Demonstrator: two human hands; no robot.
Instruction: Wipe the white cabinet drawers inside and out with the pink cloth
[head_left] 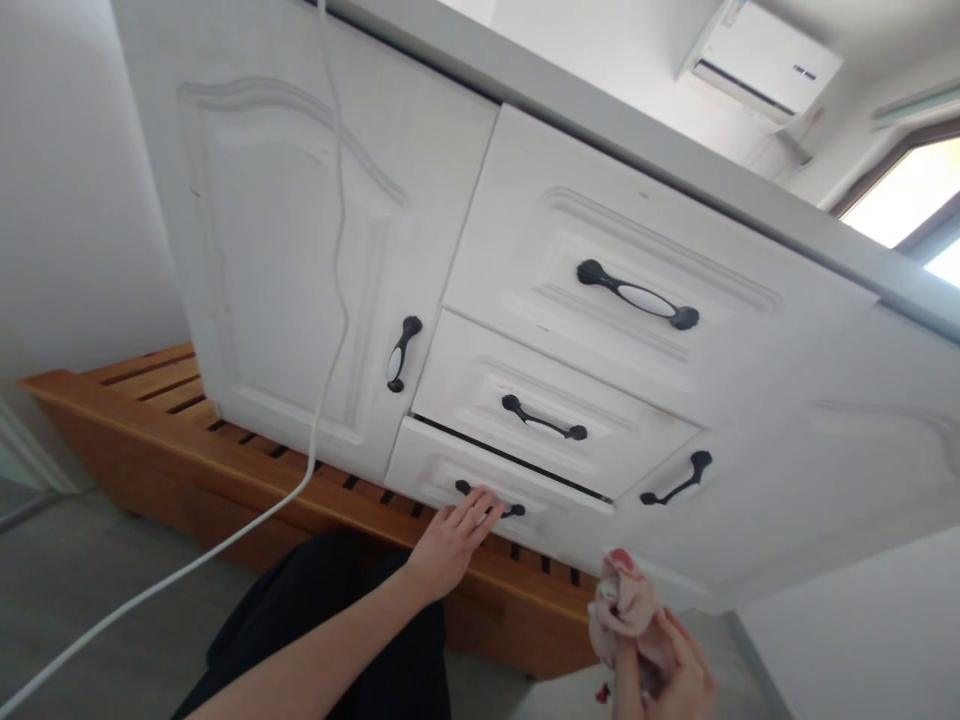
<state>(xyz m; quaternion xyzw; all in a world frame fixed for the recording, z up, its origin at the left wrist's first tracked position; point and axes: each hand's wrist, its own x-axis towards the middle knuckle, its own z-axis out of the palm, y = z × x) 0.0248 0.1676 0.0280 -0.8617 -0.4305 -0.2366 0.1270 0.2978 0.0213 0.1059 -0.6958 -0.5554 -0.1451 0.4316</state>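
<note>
Under the fingers of the left hand [450, 550]: one black handle [514, 511], fitted to the bottom drawer [551, 520]. Fingers extended, close together, laid across the handle's middle; whether they curl behind it, one cannot tell. Along the drawer's top edge, just above the fingertips, one dark gap.

In the fingers of the right hand [679, 675]: one cloth [630, 605], pale pink with a red patch, bunched. Fingers bent around its lower part, pinching it; the upper folds stand clear of the grip, apart from the bottom drawer's handle.

Above the left fingers, in ascending order: one middle drawer [607, 420] and one top drawer [645, 240], each with a black handle, the upper one inlaid in white.

Up and to the left of the left fingers: one white door [285, 250] with a similar handle; before it, one white cable [346, 315], hanging loosely and trailing to the lower left.

Above the right fingers: a second white door [810, 490], handle near its left edge.

Beneath the left fingers: one slatted wooden platform [105, 405], supporting the cabinet.

Far above the right fingers: one wall-mounted air conditioner [772, 60].
</note>
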